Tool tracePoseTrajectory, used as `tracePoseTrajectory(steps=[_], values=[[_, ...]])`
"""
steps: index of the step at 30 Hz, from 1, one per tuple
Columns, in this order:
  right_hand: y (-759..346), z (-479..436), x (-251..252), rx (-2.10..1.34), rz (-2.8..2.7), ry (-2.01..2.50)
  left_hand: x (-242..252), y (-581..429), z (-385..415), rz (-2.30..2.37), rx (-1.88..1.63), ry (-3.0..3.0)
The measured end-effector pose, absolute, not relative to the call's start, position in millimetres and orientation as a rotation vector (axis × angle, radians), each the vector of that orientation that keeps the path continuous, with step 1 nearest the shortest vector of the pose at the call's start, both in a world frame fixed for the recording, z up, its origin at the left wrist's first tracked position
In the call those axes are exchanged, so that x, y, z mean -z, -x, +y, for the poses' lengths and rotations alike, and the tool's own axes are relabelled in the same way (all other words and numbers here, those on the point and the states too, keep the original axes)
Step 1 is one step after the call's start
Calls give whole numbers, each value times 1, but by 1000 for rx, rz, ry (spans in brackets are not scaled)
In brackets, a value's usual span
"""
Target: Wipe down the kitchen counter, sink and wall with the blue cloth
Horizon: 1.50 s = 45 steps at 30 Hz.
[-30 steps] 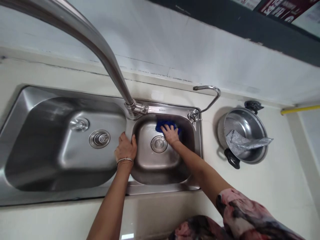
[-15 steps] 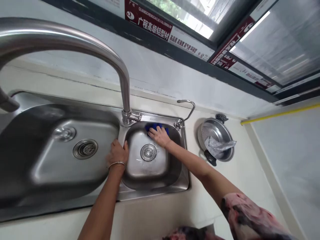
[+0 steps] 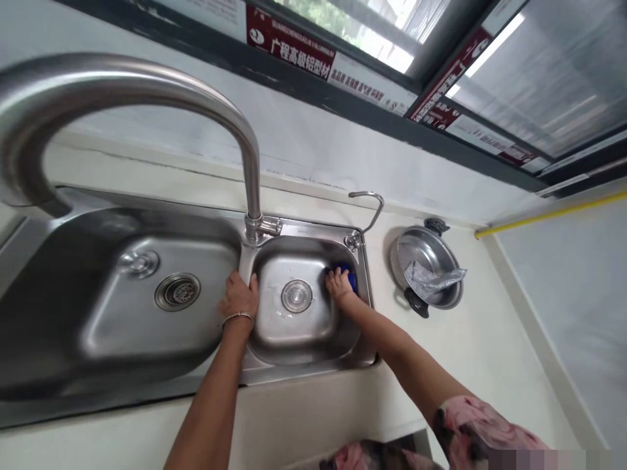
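Observation:
My left hand (image 3: 240,297), with a bracelet at the wrist, grips the metal divider between the two basins, fingers over the large-basin side and thumb on the small-basin side. Inside the small basin (image 3: 274,331), my right hand (image 3: 339,286) presses a blue cloth (image 3: 351,279) against the right wall. Most of the cloth is hidden under the fingers. A round drain strainer (image 3: 296,296) lies in the basin floor, with water drops around it.
A large curved faucet (image 3: 252,176) rises behind the divider and arches left over the large basin (image 3: 132,320). A thin small tap (image 3: 377,209) stands at the back right corner. On the counter to the right sits a steel pot (image 3: 406,248) with clear plastic wrap inside.
My right hand has slid the blue cloth from the small basin's back wall to its right wall. My left hand keeps its hold on the divider. The view has shifted slightly.

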State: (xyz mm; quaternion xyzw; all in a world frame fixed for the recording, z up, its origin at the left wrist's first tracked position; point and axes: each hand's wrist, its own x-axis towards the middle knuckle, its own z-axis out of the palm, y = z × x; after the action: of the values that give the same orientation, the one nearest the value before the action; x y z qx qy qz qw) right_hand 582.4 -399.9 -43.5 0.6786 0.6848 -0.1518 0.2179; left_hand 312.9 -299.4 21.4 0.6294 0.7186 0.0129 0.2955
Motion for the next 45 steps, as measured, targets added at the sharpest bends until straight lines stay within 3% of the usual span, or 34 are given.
tracePoseTrajectory(steps=[12,19,25,33,39,45], values=[[-526,-464,-14,538,1583,-1708,-9,-304,-297,1822,-94,-1655],[-585,-419,-82,196,1584,-1954,1,-305,-294,1812,-145,-1617],[-608,-419,-64,-114,1619,-2169,-2,-305,-295,1838,-139,-1650],[-594,-437,-48,2,1595,-2288,-16,-305,-293,1844,-38,-1672],[-553,-511,-45,154,1654,-2268,-21,-302,-293,1839,-4,-1701],[-539,-558,-48,127,1493,-2553,-28,-302,-292,1835,-33,-1709]])
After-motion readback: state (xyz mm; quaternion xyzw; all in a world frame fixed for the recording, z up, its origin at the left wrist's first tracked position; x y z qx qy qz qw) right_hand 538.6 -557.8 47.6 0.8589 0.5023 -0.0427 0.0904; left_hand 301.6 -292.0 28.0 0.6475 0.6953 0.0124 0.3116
